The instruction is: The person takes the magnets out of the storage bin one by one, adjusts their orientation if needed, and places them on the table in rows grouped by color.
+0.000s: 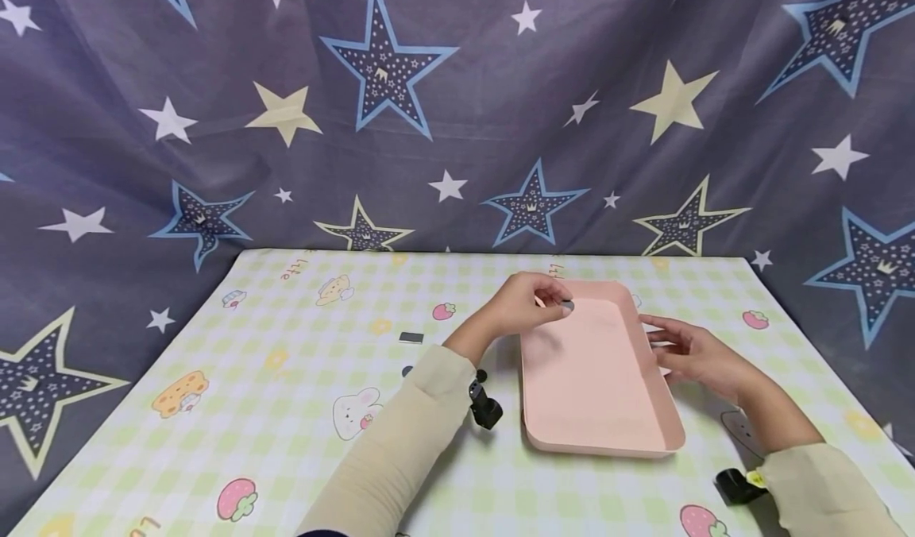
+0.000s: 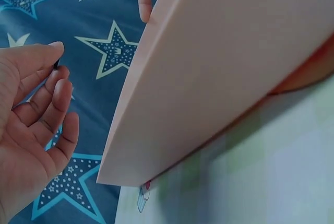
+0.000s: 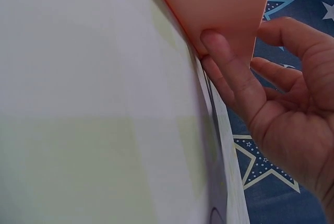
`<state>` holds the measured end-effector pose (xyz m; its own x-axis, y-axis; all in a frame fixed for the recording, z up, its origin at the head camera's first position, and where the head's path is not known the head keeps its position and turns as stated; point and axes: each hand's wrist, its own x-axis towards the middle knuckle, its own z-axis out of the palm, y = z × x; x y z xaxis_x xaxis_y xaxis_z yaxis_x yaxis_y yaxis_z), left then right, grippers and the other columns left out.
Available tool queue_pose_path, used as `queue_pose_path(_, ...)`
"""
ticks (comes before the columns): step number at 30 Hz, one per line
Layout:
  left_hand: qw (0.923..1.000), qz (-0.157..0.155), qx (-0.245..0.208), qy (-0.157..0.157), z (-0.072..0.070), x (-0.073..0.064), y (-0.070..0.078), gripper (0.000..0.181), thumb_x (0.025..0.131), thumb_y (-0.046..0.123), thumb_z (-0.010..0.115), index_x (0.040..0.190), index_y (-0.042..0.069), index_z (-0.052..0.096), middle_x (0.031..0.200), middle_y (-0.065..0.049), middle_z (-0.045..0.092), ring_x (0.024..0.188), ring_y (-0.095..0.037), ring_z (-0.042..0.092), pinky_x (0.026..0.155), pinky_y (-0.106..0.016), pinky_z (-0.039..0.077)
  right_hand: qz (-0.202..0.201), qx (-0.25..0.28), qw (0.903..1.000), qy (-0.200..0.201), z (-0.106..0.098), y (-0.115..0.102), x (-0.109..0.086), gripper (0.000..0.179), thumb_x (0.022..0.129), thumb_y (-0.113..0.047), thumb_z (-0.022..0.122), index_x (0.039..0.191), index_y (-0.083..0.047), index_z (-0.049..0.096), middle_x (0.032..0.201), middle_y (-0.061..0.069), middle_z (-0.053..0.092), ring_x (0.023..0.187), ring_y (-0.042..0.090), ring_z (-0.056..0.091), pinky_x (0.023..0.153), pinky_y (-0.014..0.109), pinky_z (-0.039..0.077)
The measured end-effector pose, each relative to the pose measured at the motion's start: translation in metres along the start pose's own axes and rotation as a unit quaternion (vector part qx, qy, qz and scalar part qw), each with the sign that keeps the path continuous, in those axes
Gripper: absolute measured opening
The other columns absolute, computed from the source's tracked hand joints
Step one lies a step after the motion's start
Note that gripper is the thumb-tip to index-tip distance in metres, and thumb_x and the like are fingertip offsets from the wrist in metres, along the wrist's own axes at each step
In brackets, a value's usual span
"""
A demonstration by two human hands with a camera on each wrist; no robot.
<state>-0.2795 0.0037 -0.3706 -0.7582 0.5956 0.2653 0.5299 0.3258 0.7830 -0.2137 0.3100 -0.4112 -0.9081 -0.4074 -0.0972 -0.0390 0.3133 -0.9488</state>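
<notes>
My left hand (image 1: 525,303) is over the far left part of a shallow pink tray (image 1: 593,386). Between thumb and fingertips it pinches a small dark grey piece (image 1: 568,305) with a rounded edge. In the left wrist view that piece (image 2: 56,64) is a thin dark sliver, mostly covered by the fingers. At the tray's right side, my right hand (image 1: 696,354) touches the wall with extended, slightly bent fingers. The right wrist view shows fingertips of that hand (image 3: 282,93) against the outer pink wall (image 3: 219,4) and beside its rim.
A small dark rectangular piece (image 1: 411,337) lies on the checked tablecloth (image 1: 286,442) left of the tray. Near it a dark rounded piece (image 1: 407,371) shows partly past the left sleeve. A star-patterned curtain (image 1: 457,124) stands behind the table.
</notes>
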Motion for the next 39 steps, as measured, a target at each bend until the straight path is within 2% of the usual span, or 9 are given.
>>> queue_pose_path(14, 0.9994, -0.026, -0.011, 0.020, -0.011, -0.018, -0.008, 0.012, 0.088, 0.010, 0.073, 0.099, 0.006, 0.073, 0.086, 0.002, 0.066, 0.078, -0.012, 0.058, 0.070, -0.022, 0.051, 0.006, -0.007, 1.0000, 0.001, 0.000, -0.003, -0.001, 0.068, 0.097, -0.009, 0.059, 0.152, 0.003, 0.022, 0.140, 0.036, 0.037, 0.104, 0.008, 0.060, 0.077, 0.041, 0.057)
queue_pose_path(29, 0.9993, -0.004, 0.011, 0.036, -0.027, -0.041, -0.015, 0.013, 0.088, 0.010, 0.072, 0.100, 0.004, 0.073, 0.089, -0.002, 0.068, 0.079, -0.011, 0.059, 0.072, -0.023, 0.052, 0.003, -0.003, 1.0000, 0.002, 0.001, -0.002, -0.001, 0.069, 0.096, -0.010, 0.061, 0.152, 0.003, 0.023, 0.140, 0.037, 0.037, 0.105, 0.008, 0.060, 0.076, 0.042, 0.057)
queue_pose_path(35, 0.9989, -0.011, 0.017, 0.043, -0.033, -0.049, -0.019, 0.014, 0.089, 0.012, 0.072, 0.101, 0.005, 0.073, 0.090, -0.001, 0.068, 0.080, -0.010, 0.060, 0.073, -0.024, 0.052, 0.002, 0.000, 1.0000, 0.000, 0.001, -0.002, -0.001, 0.068, 0.096, -0.010, 0.061, 0.152, 0.002, 0.023, 0.141, 0.036, 0.037, 0.106, 0.008, 0.059, 0.076, 0.042, 0.057)
queue_pose_path(39, 0.9985, -0.013, 0.021, 0.049, -0.037, -0.054, -0.022, 0.015, 0.088, 0.010, 0.073, 0.101, 0.002, 0.073, 0.092, -0.005, 0.070, 0.080, -0.011, 0.060, 0.073, -0.024, 0.052, 0.002, 0.000, 1.0000, 0.001, 0.001, -0.002, -0.001, 0.068, 0.096, -0.009, 0.061, 0.152, 0.003, 0.023, 0.140, 0.036, 0.037, 0.105, 0.008, 0.060, 0.076, 0.042, 0.057)
